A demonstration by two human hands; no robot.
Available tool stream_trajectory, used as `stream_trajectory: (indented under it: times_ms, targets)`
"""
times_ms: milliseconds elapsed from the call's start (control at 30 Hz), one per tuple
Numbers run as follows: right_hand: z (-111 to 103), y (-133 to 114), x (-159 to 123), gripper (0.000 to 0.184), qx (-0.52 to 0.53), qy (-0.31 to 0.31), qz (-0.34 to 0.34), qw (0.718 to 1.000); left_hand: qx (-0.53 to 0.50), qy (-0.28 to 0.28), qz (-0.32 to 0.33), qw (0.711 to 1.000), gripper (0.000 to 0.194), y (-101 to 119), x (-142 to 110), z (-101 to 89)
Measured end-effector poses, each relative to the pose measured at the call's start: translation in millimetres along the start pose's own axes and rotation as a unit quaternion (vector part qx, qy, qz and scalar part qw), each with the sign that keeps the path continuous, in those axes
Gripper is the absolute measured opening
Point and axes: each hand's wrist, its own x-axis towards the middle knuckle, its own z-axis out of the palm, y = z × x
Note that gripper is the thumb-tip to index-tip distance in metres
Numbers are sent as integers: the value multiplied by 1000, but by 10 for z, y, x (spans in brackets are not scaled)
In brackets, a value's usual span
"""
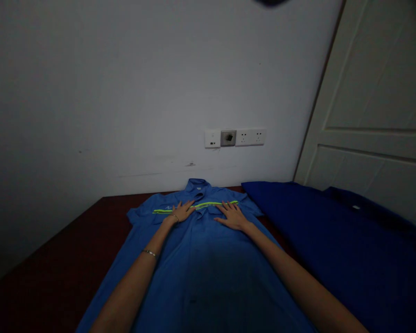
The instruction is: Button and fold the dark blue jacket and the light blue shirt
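Note:
A blue short-sleeved work shirt [201, 259] lies spread face up, its collar towards the wall. A yellow-green stripe crosses its chest. My left hand [182, 212] rests flat on the chest near the stripe, fingers apart, with a bracelet at the wrist and another band on the forearm. On the other side of the button front, my right hand [233, 216] lies flat with spread fingers, its tips touching the stripe. Neither hand grips the fabric. The shirt's lower part runs towards me between my forearms and darkens in shadow.
Beneath the shirt is a dark red table [72, 249]. A darker blue cloth or garment [333, 245] lies at the right. Behind stands a pale wall with several socket plates [250, 137]. A white panelled door [374, 106] borders the right side.

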Motion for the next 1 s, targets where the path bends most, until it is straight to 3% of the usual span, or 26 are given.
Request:
stream_trajectory:
  times_ms: [67, 167, 267, 333, 467, 633, 833, 1000]
  targets:
    - [-6, 5, -7, 78, 3, 2, 4, 1000, -16, 14, 13, 1000, 52, -59, -14, -3]
    - [-72, -14, -35, 82, -1, 32, 1, 999, -42, 82, 42, 995, 51, -46, -84, -97]
    - [-186, -127, -97, 57, -27, 91, -42, 995, -61, 152, 79, 983, 40, -5, -233, -261]
    - [-251, -296, -160, 36, -40, 112, -73, 990, -78, 162, 85, 980, 33, -1, -359, -359]
    - [-266, -854, -317, 27, -10, 89, -107, 990, -110, 108, 114, 981, 27, -26, -647, -412]
    - [-154, -1464, -479, 28, 16, 3, -120, 993, -45, 4, 165, 985, 31, -49, -1096, -255]
    - [-158, -1578, -558, 26, -42, 3, -29, 999, 64, -63, 168, 982, 61, -147, -1567, -131]
    - [-243, -1508, -647, 24, -36, -5, -2, 999, 88, -55, 163, 981, 60, -180, -1722, -134]
